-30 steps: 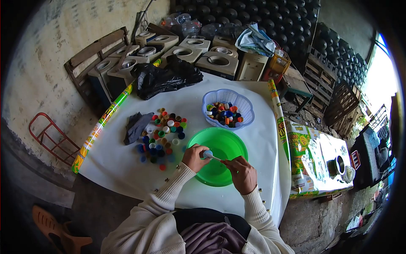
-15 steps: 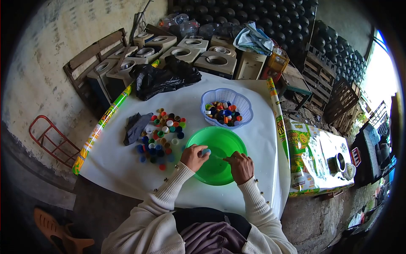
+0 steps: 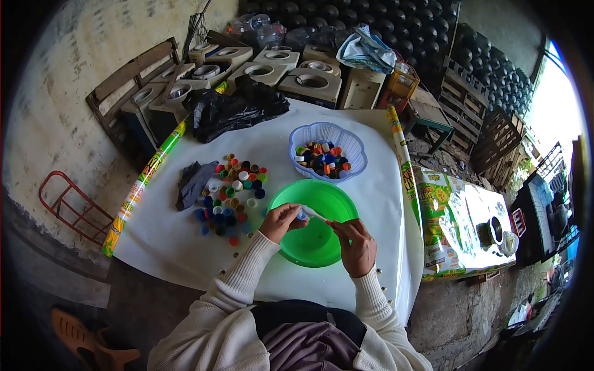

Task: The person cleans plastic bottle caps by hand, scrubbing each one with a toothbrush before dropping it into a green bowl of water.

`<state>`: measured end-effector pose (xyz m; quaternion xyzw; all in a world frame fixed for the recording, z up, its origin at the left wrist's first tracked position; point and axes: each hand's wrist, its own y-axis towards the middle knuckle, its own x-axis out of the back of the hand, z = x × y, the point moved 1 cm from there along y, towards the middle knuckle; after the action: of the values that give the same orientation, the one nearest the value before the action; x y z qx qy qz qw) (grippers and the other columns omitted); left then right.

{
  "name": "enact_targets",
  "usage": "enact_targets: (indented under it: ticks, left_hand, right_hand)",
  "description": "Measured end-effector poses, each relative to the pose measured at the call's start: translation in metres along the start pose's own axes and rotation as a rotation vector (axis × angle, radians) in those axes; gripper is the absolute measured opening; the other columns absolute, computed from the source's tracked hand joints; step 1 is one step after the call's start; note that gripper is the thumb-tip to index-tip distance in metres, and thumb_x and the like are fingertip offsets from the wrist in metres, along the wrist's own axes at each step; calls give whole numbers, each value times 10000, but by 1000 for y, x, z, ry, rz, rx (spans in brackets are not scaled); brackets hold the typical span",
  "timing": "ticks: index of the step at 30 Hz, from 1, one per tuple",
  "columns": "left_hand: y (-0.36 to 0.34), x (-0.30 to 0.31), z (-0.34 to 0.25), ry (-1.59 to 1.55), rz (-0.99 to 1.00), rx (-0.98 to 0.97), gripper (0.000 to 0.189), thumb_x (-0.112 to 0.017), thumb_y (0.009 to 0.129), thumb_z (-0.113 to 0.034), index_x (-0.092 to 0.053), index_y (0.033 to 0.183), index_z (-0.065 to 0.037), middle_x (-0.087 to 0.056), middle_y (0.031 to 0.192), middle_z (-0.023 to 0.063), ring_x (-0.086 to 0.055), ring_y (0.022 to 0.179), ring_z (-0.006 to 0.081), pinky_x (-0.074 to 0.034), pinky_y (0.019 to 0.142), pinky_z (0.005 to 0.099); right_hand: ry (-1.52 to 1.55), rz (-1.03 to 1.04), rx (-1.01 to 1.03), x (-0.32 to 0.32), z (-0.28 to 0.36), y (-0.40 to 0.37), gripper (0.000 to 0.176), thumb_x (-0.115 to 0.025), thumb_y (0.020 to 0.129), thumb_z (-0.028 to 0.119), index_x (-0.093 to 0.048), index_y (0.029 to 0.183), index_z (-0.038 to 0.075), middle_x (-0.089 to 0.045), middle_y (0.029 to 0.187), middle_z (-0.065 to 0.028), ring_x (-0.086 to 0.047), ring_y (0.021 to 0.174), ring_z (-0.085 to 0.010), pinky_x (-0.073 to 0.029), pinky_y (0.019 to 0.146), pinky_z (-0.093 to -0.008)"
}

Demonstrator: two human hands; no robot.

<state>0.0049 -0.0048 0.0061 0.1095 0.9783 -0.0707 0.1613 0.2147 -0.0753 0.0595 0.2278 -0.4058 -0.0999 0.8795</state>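
Plainly, the left hand pinches a small pale-blue cap above the green basin. The right hand is closed on a thin white pick whose tip meets the cap, probably working at its liner, though the view is too small to be sure. Further prying calls for a firm pinch and a shallow angle. Loose caps lie to the left, with a blue basket beyond. Lettering on the green carton is unreadable.
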Motion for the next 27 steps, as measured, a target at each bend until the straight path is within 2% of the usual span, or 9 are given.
enact_targets:
  ticks: [2, 5, 8, 10, 16, 19, 23, 24, 27]
  left_hand:
    - [-3, 0, 1, -47, -10, 38, 280, -560, 1044, -195, -625, 1182, 40, -680, 1011, 87, -708, 862, 165, -617, 802, 270]
    - [0, 0, 0, -18, -4, 51, 273, -571, 1039, -204, -634, 1167, 28, -685, 973, 81, -707, 832, 160, -611, 775, 259]
    - [-3, 2, -2, 36, -23, 92, 271, -578, 1036, -208, -643, 1146, 31, -688, 947, 80, -705, 806, 152, -603, 748, 250]
    - [-2, 5, -4, 57, -25, 100, 273, -585, 1033, -210, -649, 1130, 37, -690, 943, 82, -702, 789, 149, -595, 734, 244]
    - [2, 9, 9, 351, -39, -130, 219, -622, 1008, -177, -652, 1110, 14, -688, 946, 74, -696, 828, 157, -586, 732, 243]
    - [2, 11, 9, 744, -143, -435, 208, -679, 958, -160, -643, 1098, -10, -690, 948, 103, -709, 857, 174, -598, 724, 287]
    - [-3, 6, 5, 706, -108, -396, 250, -694, 931, -110, -633, 1156, -20, -679, 1047, 110, -708, 915, 198, -589, 805, 313]
    - [-3, 7, 6, 699, -118, -371, 254, -703, 922, -102, -630, 1151, -22, -679, 1050, 117, -709, 912, 208, -592, 798, 314]
    - [-4, 10, 6, 708, -117, -340, 293, -728, 899, -98, -632, 1166, -27, -686, 1090, 116, -714, 939, 203, -586, 826, 319]
  right_hand:
    - [-6, 93, 23, 2, 1, -3, 135, -729, 884, 143, -765, 1013, 118, -690, 929, -39, -700, 755, -261, -534, 609, -365]
    - [-46, -49, -18, 4, -1, -1, 140, -737, 874, 138, -769, 1011, 127, -690, 917, -32, -701, 751, -248, -533, 601, -364]
    - [-59, 66, 88, 6, -1, -5, 132, -739, 874, 144, -772, 1001, 129, -689, 905, -25, -697, 737, -237, -532, 594, -362]
    - [-23, -17, 80, 4, 0, -5, 129, -739, 875, 154, -774, 997, 133, -687, 894, -18, -694, 729, -230, -530, 587, -361]
    - [-51, 48, 46, 3, -3, 5, 110, -751, 865, 150, -787, 966, 126, -684, 868, -22, -683, 706, -226, -530, 595, -353]
    - [-235, 42, 110, -12, -20, 7, 106, -756, 857, 168, -793, 952, 137, -673, 843, -24, -677, 711, -229, -533, 612, -356]
    - [-282, 178, 202, -27, -32, 5, 116, -755, 851, 216, -798, 936, 148, -653, 821, -34, -671, 735, -226, -533, 624, -367]
    - [-221, 178, 123, -21, -22, 7, 110, -750, 860, 185, -792, 953, 142, -670, 850, -36, -679, 737, -234, -534, 625, -363]
    - [-116, 16, 19, -4, -2, 12, 126, -714, 885, 153, -780, 991, 136, -677, 917, -32, -689, 769, -249, -543, 640, -381]
